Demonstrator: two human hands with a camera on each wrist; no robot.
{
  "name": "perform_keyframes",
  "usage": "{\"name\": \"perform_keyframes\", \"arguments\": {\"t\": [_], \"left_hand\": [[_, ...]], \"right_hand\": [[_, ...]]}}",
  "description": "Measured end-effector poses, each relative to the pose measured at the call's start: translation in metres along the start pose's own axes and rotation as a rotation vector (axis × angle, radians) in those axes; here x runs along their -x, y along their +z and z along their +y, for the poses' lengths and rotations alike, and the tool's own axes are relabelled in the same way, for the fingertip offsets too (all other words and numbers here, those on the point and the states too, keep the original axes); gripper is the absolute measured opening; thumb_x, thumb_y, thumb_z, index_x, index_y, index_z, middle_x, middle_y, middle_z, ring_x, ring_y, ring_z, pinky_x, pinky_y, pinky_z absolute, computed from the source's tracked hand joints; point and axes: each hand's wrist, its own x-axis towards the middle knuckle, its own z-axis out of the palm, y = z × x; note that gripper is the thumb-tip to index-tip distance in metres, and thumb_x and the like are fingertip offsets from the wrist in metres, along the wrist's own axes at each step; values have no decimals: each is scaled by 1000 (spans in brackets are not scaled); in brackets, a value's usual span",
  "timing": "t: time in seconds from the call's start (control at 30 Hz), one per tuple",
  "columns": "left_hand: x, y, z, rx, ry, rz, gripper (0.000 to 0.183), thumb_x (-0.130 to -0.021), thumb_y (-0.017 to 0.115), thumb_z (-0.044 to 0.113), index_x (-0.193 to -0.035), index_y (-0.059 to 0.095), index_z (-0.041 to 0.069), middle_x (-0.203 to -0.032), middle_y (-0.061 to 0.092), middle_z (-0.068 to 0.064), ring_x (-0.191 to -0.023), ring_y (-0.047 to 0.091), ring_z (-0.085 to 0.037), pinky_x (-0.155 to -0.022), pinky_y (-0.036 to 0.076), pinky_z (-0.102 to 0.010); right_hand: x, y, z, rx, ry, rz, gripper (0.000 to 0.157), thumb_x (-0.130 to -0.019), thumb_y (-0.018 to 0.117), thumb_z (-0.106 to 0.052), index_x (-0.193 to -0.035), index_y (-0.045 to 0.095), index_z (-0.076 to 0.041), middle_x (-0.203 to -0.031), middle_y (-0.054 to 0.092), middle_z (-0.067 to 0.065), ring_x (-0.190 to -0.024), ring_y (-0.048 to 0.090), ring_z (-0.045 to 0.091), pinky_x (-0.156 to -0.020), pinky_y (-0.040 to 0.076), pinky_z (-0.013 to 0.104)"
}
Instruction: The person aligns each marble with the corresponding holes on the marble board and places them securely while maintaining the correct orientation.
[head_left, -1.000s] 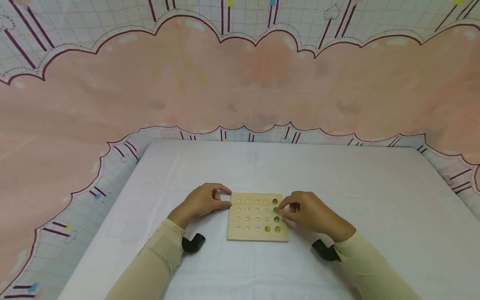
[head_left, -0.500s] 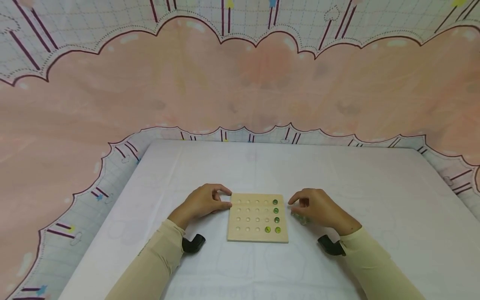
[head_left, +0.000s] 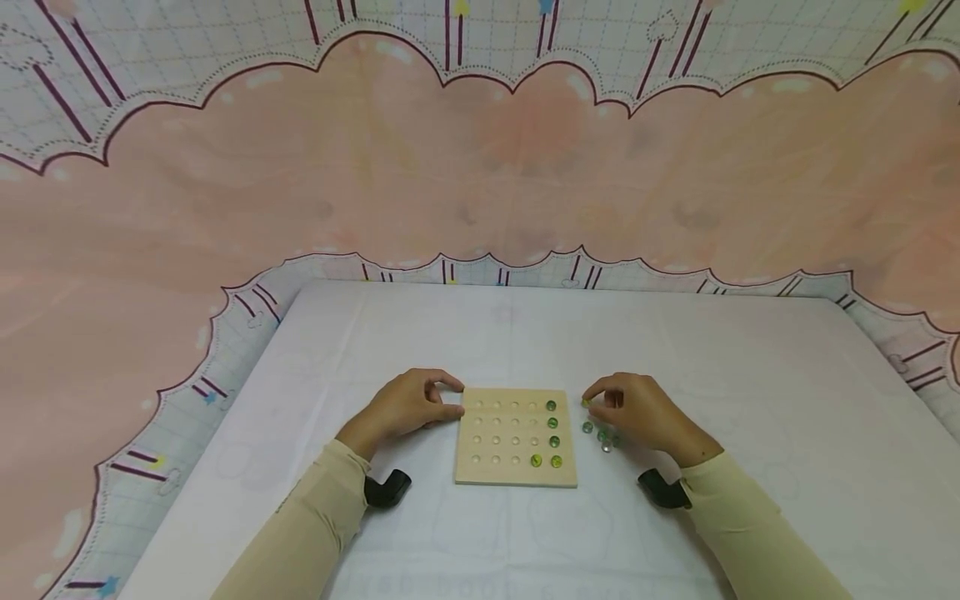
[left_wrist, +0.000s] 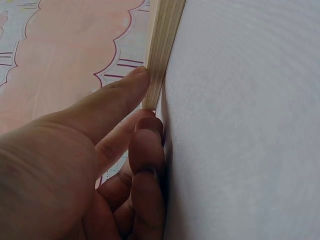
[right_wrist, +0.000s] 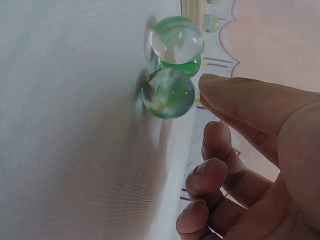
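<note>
Pinching hand: right hand holds a yellow-green marble between thumb and index finger, just right of the wooden board; cannot tell whether it is lifted off the counter.
Pinch risk: smooth sphere, small contact; an uneven squeeze could shoot it sideways.
Loose marbles: clustered on the counter beneath and beside that hand. A brush from its bent lower fingers could set them rolling; no rim visible around them.
Edge hand: left hand, thumb and index finger resting against the board's left edge by its far corner, spread apart, not wrapped round it; a hard push would probably slide the board.
Wood: pale, flat, near-square, grain lines along the side; four rows of five round hollows. They look shallow, so a knock might unseat contents.
Seated marbles: four fill the right column, one beside it in the near row; a clumsy touch could dislodge them.
Glass: clear, glossy, green-swirled; the two nearest seated look yellower.
Counter covering: white, matte, fine-textured; likely offers little drag.
</note>
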Motion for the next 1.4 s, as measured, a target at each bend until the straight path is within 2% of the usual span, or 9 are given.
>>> {"name": "perform_keyframes", "arguments": {"t": [0.23,0.57,1.13,1.4], "left_hand": [[0,0,0,-6,0,3,34,-82,83,34,-113,73,25,-65,59,1,-56,49,-13,-54,36,-27],[1,0,1,-7,-3,8,33,-81,84,34,-112,73,26,-65,58,2,-56,48,-13,-54,35,-27],[0,0,1,-7,-11,3,33,-81,84,33,-112,73,26,-66,58,2,-57,49,-13,-55,35,-26],[0,-1,1,-8,-3,3,33,-82,83,33,-112,73,26,-66,58,1,-57,49,-13,-56,36,-27]], "right_hand": [[-1,0,0,14,9,15,15,-89,73,-6,-103,76,-9,-78,57,2,-72,49,15,-59,42,26],[-2,0,0,43,72,27,11,-88,75,-8,-98,76,-11,-79,57,3,-73,50,17,-61,42,29],[-1,1,1,33,65,4,8,-88,74,-7,-94,74,-11,-78,57,3,-72,51,16,-60,42,28],[-1,-2,-7,43,74,13,7,-88,74,-9,-95,73,-11,-77,56,3,-70,50,17,-59,42,28]]}}
